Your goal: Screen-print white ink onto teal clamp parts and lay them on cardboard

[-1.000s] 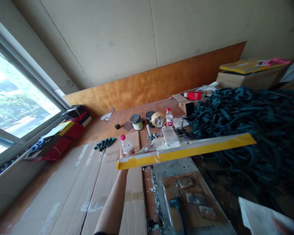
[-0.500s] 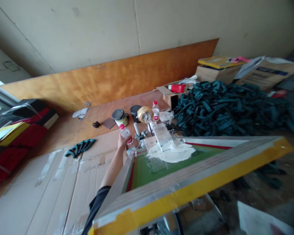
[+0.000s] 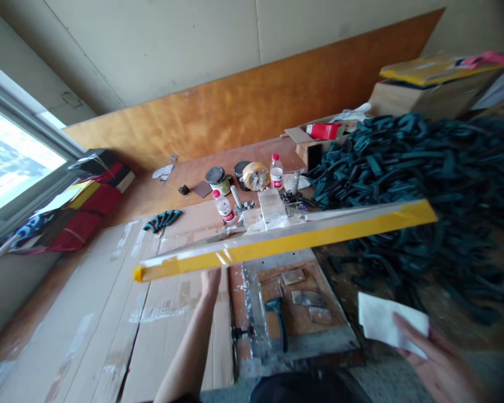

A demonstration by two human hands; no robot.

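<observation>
A screen printing frame with yellow tape along its near edge is raised and seen nearly edge-on. My left hand reaches beneath it, its fingers hidden behind the frame. In my right hand, at lower right, is a folded white cloth or paper, pinched between thumb and fingers. Under the frame lies a board bearing a dark green T-shaped plastic piece and several taped patches. A clear bottle with a red cap stands just behind the frame.
Flattened cardboard covers the left side, with a few green pieces on it. A large heap of green pieces fills the right. Behind the frame are a tape roll, a jar and another bottle.
My left hand has let go of the bottle, which now stands by itself, and has come back under the frame. The frame appears more edge-on, uncovering the board. My right hand has entered view.
</observation>
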